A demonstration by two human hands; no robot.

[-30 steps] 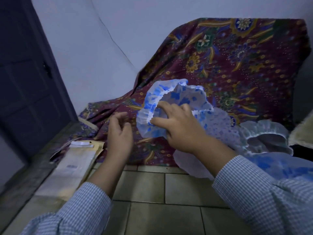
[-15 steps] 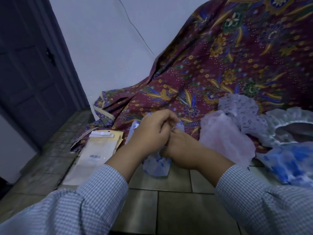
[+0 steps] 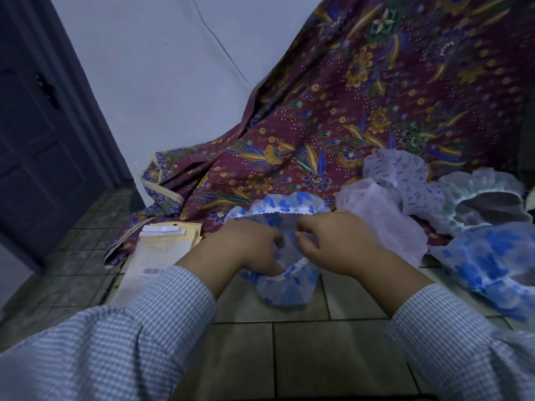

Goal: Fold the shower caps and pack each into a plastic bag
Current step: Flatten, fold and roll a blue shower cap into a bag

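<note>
A blue-flowered white shower cap (image 3: pixel 285 280) hangs over the tiled floor between my hands, its elastic rim stretched open. My left hand (image 3: pixel 240 250) grips the rim on the left side, fingers curled into the opening. My right hand (image 3: pixel 338 244) pinches the frilled rim on the right. To the right lie more shower caps: a pale pink one (image 3: pixel 385 215), a lilac-speckled one (image 3: pixel 399 172), a white frilled one (image 3: pixel 489 201) and a blue-flowered one (image 3: pixel 492 261). A stack of plastic bags (image 3: pixel 153 256) with a barcode label lies on the floor to the left.
A maroon batik cloth (image 3: pixel 376 111) drapes from the wall down to the floor behind the caps. A dark door (image 3: pixel 37 140) stands at the left. The floor (image 3: pixel 289 357) is grey tile.
My hands were bunched together on the crumpled cap; now they have drawn apart and stretched its rim open. A second earlier the right hand alone held the cap up.
</note>
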